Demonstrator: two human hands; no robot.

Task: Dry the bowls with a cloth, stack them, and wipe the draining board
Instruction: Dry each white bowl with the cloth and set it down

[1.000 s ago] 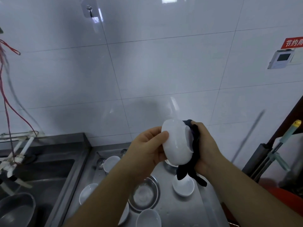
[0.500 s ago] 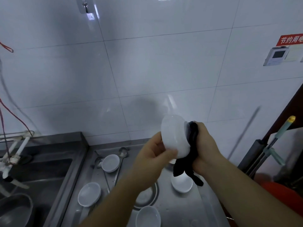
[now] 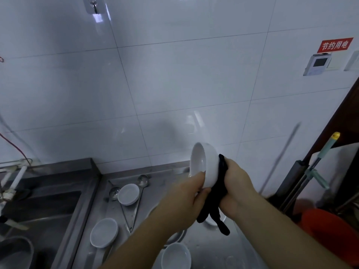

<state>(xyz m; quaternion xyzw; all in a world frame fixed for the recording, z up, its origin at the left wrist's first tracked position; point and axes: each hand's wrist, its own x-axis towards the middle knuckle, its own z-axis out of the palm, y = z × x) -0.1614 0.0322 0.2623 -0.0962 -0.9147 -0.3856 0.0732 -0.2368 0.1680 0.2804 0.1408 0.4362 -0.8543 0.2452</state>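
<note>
— What is the room like?
— White glossy wall tiles (image 3: 174,74) rise behind a steel draining board (image 3: 155,183), with a sink (image 3: 44,210) to its left and a red sign (image 3: 335,45) high on the right.

— What lies on the board?
— Three white bowls clearly: one (image 3: 128,194) near two ladles (image 3: 142,180), one (image 3: 104,232) lower left, one (image 3: 175,256) at the bottom. All look empty.

— And the hands?
— The left hand (image 3: 186,197) grips the rim of a raised white bowl (image 3: 206,165), tilted on edge. The right hand (image 3: 236,188) clenches a black cloth (image 3: 217,200) against the bowl's underside, above the board.
</note>
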